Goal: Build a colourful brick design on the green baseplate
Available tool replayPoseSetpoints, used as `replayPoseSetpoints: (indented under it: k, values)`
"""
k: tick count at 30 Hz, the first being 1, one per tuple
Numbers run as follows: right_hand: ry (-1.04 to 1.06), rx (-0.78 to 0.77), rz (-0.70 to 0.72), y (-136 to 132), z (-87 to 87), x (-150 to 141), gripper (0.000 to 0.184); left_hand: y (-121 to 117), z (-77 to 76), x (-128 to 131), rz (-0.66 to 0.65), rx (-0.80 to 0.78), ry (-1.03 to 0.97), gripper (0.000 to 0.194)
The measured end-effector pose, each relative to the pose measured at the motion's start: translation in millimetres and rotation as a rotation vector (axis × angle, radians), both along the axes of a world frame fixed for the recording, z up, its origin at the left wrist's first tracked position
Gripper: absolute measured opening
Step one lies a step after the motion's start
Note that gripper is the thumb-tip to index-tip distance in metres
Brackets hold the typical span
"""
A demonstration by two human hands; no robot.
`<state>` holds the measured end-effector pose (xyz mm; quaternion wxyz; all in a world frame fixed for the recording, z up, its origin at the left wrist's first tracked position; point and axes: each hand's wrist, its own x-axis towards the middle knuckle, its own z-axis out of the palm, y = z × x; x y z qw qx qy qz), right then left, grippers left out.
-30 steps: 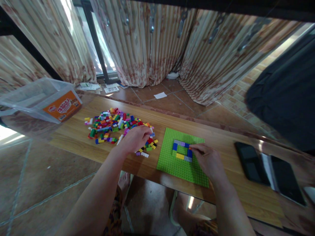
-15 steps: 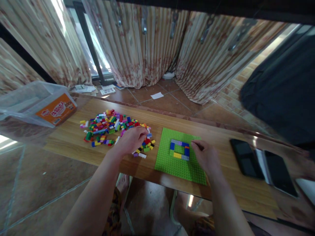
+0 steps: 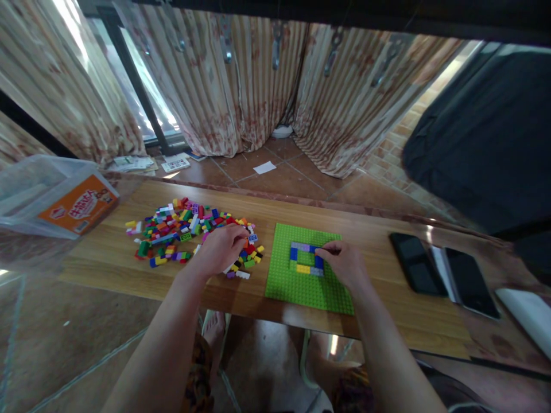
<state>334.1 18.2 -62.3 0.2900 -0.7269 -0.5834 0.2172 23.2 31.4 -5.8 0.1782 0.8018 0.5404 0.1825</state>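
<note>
A bright green baseplate (image 3: 282,287) lies on the wooden table. On it, a low square ring of toy bricks has blue, grey, lilac and yellow parts, including a yellow brick (image 3: 303,268). My right hand (image 3: 344,263) reaches in from the right, fingertips pinched at the ring's upper right corner, by a small orange-red spot; what they grip is hidden. My left hand (image 3: 222,248) is over the right part of a loose pile of bricks (image 3: 172,221), fingers curled together beside a light blue brick (image 3: 252,237). Whatever is between those fingers cannot be made out.
A clear plastic box (image 3: 51,189) with an orange label stands left of the pile. Two dark phones (image 3: 417,264) (image 3: 471,281) lie on the right, with a white object (image 3: 525,315) beyond them. Striped curtains (image 3: 258,86) hang behind the table (image 3: 249,304).
My right hand has moved left and slightly up, from beside the ring onto its upper right corner. The left hand stays over the pile. The whole view has shifted a little.
</note>
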Motion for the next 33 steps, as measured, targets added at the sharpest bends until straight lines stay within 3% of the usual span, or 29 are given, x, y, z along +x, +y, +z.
replayPoseSetpoints:
  k: [12,15,22,26,33]
  values:
    - [0.046,0.029,0.013,0,5.2,-7,0.021,-4,-2.9,7,-0.001,0.073,-0.104,0.017]
    - [0.113,0.053,-0.004,-1,1.8,-4,0.022,-11,-3.5,23,-0.011,0.116,-0.177,0.018]
    - [0.303,0.108,-0.151,1,-1.0,18,0.06,-36,-15.1,87,-0.144,0.111,-0.233,0.027]
    - [0.325,0.12,-0.142,0,1.8,18,0.054,-51,-27.3,122,-0.259,0.085,-0.116,0.04]
    - [0.168,0.048,0.048,-10,8.6,7,0.034,-61,-45.4,146,-0.196,0.08,0.018,0.046]
